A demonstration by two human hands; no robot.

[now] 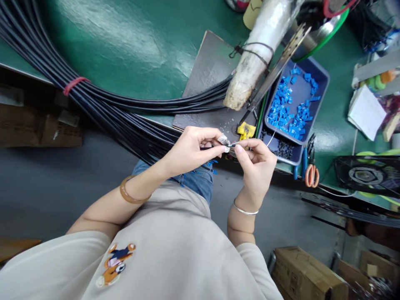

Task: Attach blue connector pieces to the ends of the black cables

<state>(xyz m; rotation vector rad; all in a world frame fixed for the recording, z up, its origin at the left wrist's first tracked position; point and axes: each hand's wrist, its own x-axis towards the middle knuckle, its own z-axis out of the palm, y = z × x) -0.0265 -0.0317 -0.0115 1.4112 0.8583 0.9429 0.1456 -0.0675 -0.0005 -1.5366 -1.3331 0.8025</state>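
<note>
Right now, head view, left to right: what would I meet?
Red tie → tan bangle → left hand → right hand → orange-handled scissors → black fan.

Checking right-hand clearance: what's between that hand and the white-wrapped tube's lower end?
In the head view, a yellow piece and a dark pointed tip show between right hand and tube; depth unclear.

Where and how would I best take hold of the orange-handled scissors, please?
Probably by the finger loops of the orange-handled scissors, coming from the person's side of the green table: the loops point toward the person and appear to overhang the table's edge, leaving them accessible.
</note>
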